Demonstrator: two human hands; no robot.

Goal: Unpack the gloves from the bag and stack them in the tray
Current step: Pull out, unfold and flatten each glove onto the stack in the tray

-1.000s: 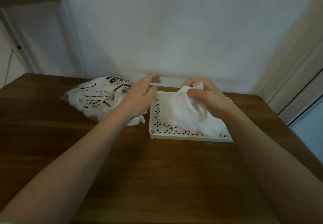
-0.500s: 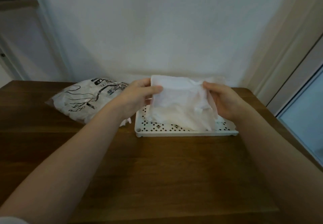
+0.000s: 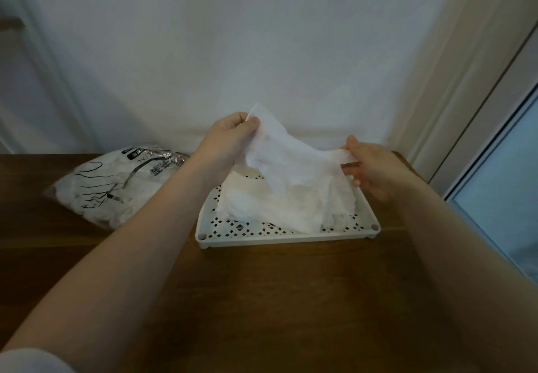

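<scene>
Left hand (image 3: 230, 136) and right hand (image 3: 375, 165) each pinch a thin translucent white plastic glove (image 3: 288, 157), stretched above the perforated white plastic tray (image 3: 288, 237).

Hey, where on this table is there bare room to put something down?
Bare wood shows on the brown wooden table in front of the white perforated tray, between the forearms, and left-front of the clear plastic glove bag. The tray is crowded with thin white gloves.

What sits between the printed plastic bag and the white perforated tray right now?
In the head view, only the person's left forearm crosses above the gap between the printed plastic bag and the white perforated tray.
</scene>
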